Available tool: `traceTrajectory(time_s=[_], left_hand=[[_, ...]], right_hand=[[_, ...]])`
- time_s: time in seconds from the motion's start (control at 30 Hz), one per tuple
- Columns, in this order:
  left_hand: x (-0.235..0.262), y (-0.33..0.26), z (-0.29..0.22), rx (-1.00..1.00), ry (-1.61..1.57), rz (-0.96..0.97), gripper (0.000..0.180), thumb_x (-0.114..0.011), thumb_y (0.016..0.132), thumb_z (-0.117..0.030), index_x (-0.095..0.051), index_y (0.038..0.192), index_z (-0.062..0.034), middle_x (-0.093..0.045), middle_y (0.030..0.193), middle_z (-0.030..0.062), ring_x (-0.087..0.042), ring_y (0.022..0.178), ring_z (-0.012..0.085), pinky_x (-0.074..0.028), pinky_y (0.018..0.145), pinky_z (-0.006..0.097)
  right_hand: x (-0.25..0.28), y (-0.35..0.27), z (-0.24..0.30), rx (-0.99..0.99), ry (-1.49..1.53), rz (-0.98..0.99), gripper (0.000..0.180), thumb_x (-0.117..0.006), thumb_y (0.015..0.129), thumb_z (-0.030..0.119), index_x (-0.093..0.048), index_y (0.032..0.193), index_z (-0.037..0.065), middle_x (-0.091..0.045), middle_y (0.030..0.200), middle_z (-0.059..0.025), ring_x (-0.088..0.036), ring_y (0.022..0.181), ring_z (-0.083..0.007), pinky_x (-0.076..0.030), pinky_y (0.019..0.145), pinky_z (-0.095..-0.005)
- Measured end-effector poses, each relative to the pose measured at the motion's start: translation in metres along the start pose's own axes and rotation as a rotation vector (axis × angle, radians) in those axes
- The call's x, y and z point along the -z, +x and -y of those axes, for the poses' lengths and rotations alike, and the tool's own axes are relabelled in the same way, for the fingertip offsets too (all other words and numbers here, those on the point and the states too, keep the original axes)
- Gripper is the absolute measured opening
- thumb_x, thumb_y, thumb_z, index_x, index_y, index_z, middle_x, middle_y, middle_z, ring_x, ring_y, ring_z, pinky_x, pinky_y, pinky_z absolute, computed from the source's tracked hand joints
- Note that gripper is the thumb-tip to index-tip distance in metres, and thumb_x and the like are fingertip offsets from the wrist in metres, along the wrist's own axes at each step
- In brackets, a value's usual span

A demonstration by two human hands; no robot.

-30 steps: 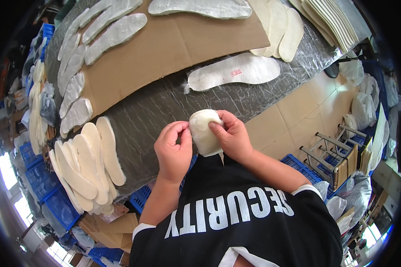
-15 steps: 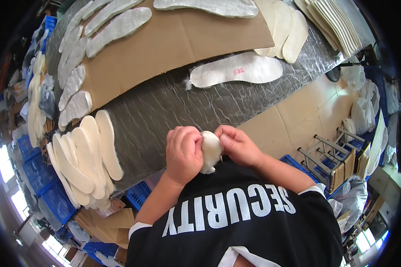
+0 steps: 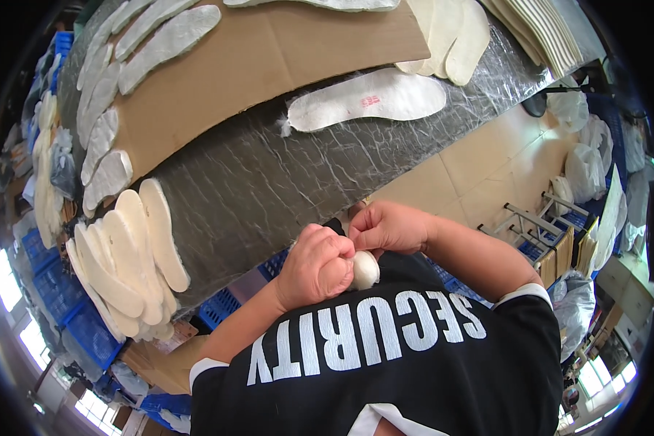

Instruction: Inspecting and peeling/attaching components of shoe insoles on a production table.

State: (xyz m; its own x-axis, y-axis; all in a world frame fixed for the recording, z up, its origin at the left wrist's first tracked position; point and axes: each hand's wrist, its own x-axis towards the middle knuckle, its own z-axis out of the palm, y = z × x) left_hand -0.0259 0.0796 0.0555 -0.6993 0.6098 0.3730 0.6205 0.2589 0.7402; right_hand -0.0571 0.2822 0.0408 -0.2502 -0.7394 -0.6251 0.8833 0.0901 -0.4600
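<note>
Nearby, cream insoles (image 3: 164, 234), brown cardboard (image 3: 269, 65), left grip (image 3: 316, 265) clasping half-hidden white pad (image 3: 365, 270), right grip (image 3: 386, 227) pressed together.

The left grip (image 3: 316, 265) now hides more of the cream piece (image 3: 366, 271)

Item one: large white block capitals (image 3: 367, 334), one legible word, set in a single line across the chest of a black shirt (image 3: 479, 392) on the person beside me; upside down from the wearer's own viewpoint, its line bowed. Item two: a small red printed mark (image 3: 370, 101), compact, near the middle of a long white insole (image 3: 334, 109) lying flat on the dark desk (image 3: 225, 196); its characters too small to make out.
</note>
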Motion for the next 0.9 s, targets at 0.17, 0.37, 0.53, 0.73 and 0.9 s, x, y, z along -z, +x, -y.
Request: traceTrajectory(time_s=[0.17, 0.37, 0.53, 0.73, 0.9], left_hand=[[0.006, 0.000, 0.003, -0.002, -0.192, 0.086, 0.032, -0.073, 0.063, 0.004, -0.054, 0.085, -0.0105, -0.058, 0.085, 0.0050, -0.056, 0.072, 0.0232, -0.045, 0.064, 0.033], [0.023, 0.015, -0.001, 0.402, -0.226, 0.070, 0.031, -0.082, 0.068, -0.011, -0.063, 0.092, -0.0048, -0.057, 0.095, 0.0084, -0.057, 0.084, 0.0242, -0.048, 0.072, 0.033], [0.029, 0.028, -0.002, 0.306, -0.250, 0.269, 0.019, -0.075, 0.075, -0.006, -0.061, 0.087, -0.0038, -0.056, 0.098, 0.0100, -0.057, 0.086, 0.0226, -0.048, 0.074, 0.032], [0.018, 0.018, -0.014, 0.555, -0.388, 0.110, 0.011, -0.068, 0.081, 0.001, -0.057, 0.084, -0.0008, -0.057, 0.105, 0.0145, -0.059, 0.092, 0.0246, -0.050, 0.077, 0.032], [0.015, 0.020, -0.016, 0.605, -0.307, 0.003, 0.009, -0.068, 0.083, -0.003, -0.059, 0.083, -0.0012, -0.061, 0.097, 0.0122, -0.061, 0.084, 0.0194, -0.049, 0.073, 0.028]], right_hand=[[0.004, -0.003, -0.006, 0.025, 0.016, -0.027, 0.012, -0.063, 0.089, 0.012, -0.065, 0.084, 0.002, -0.063, 0.075, -0.0007, -0.059, 0.067, -0.0086, -0.049, 0.062, -0.0225], [0.000, -0.016, 0.015, 0.130, -0.287, -0.038, 0.018, -0.064, 0.091, 0.019, -0.065, 0.080, 0.004, -0.058, 0.067, 0.0034, -0.052, 0.063, -0.0050, -0.041, 0.056, -0.0227], [-0.002, -0.020, 0.016, 0.147, -0.398, -0.072, 0.021, -0.065, 0.091, 0.021, -0.065, 0.079, 0.004, -0.056, 0.065, 0.0041, -0.048, 0.060, -0.0049, -0.039, 0.054, -0.0236], [-0.002, -0.019, 0.011, 0.223, -0.457, -0.100, 0.025, -0.063, 0.092, 0.022, -0.063, 0.081, -0.001, -0.063, 0.072, -0.0051, -0.061, 0.066, -0.0109, -0.050, 0.061, -0.0270], [-0.004, -0.021, 0.006, 0.389, -0.576, -0.203, 0.026, -0.061, 0.093, 0.023, -0.063, 0.092, -0.003, -0.064, 0.078, -0.0098, -0.058, 0.069, -0.0135, -0.047, 0.064, -0.0291]])
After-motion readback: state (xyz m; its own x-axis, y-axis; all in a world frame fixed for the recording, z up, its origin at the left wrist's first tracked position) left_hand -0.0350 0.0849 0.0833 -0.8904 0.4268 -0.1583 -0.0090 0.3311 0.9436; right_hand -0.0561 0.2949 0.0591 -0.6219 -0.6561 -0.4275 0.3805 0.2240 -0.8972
